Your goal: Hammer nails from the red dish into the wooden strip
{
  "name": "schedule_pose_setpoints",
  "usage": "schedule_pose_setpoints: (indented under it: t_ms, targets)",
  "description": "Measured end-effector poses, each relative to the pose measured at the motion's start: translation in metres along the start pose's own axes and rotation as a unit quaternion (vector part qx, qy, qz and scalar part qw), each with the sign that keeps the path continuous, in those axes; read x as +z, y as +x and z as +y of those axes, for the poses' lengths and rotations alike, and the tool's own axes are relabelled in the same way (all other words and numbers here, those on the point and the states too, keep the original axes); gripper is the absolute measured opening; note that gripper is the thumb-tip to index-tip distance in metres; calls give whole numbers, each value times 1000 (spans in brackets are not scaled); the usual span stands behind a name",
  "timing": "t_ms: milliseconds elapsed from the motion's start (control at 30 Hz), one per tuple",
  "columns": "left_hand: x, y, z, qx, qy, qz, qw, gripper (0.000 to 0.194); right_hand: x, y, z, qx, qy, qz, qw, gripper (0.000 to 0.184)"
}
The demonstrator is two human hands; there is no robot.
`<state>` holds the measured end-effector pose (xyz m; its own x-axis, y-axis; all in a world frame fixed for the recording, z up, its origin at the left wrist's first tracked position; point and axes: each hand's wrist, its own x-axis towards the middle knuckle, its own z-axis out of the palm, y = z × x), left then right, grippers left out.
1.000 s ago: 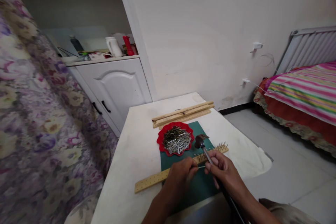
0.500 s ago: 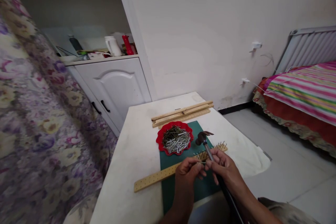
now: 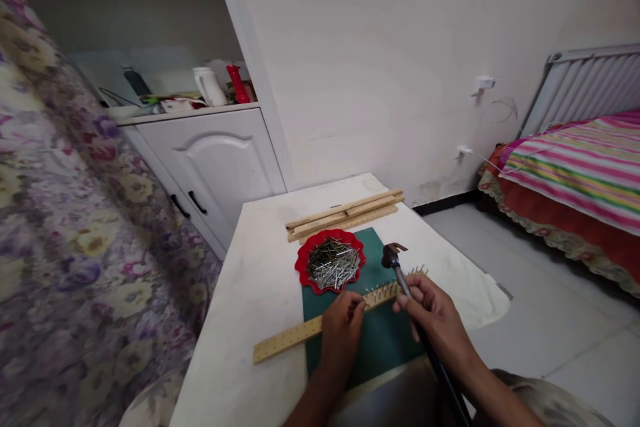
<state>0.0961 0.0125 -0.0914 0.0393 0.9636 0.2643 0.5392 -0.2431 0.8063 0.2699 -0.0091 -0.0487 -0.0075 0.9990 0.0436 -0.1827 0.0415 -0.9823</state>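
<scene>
My left hand is closed in a pinch over a long wooden strip with rows of small holes. A thin nail shows faintly at its fingertips, mostly hidden by them. Several nails stand up from the strip's right part, some of them leaning. In my right hand is a claw hammer, gripped by its shaft with the head raised above the strip. Just behind the left hand, a red scalloped dish holds a heap of loose nails. The strip lies across a green mat.
More wooden strips lie stacked at the far side of the white table. A floral curtain hangs at the left, beside a white cabinet. A bed stands at the right, beyond the table's edge.
My hands have moved apart. The left hand has gone from holding a nail near the right fingers down to the strip. The hammer stays in my right hand.
</scene>
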Motion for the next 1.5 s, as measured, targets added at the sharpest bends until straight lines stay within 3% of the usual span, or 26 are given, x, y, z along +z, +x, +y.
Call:
schedule_pose_setpoints:
  t_ms: [600,1000,1500]
  targets:
    - [8,6,-2,45,108,-14,993,16,3,-3,1,9,-19,-31,999,18]
    - [9,8,0,26,115,-13,993,16,11,-23,-4,62,-54,-124,989,10]
    - [9,8,0,20,105,-26,994,16,9,-29,-8,41,-83,-117,989,4]
